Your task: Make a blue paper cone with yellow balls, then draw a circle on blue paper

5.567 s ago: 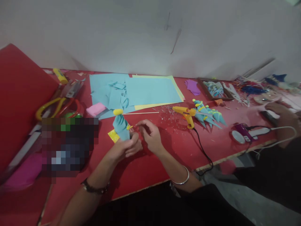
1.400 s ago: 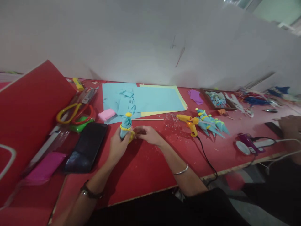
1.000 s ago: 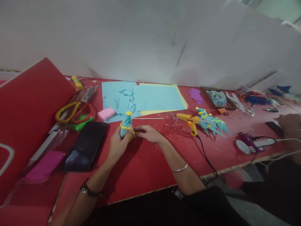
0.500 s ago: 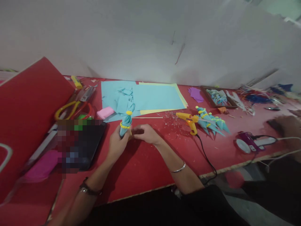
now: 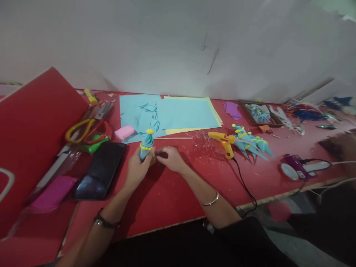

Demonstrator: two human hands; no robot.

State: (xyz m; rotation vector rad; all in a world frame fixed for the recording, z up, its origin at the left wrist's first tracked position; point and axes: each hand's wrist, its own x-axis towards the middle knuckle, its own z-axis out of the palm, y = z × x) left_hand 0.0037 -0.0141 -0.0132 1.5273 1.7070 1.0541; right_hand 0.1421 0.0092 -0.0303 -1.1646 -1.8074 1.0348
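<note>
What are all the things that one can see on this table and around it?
paper cone: one, blue with yellow tip and band, in left hand
finished paper cones: several, blue and yellow, right of glue gun
glue gun: one, yellow, mid table
paper sheets: several, blue over yellow, near wall
thin stick: one, pale, before the sheets
phone: one, black, left of hands
scissors: apparently two pairs, yellow and red handles, far left
pink block: one, beside sheets
table: one, red
left hand: grips the cone
right hand: at the cone's base
</note>
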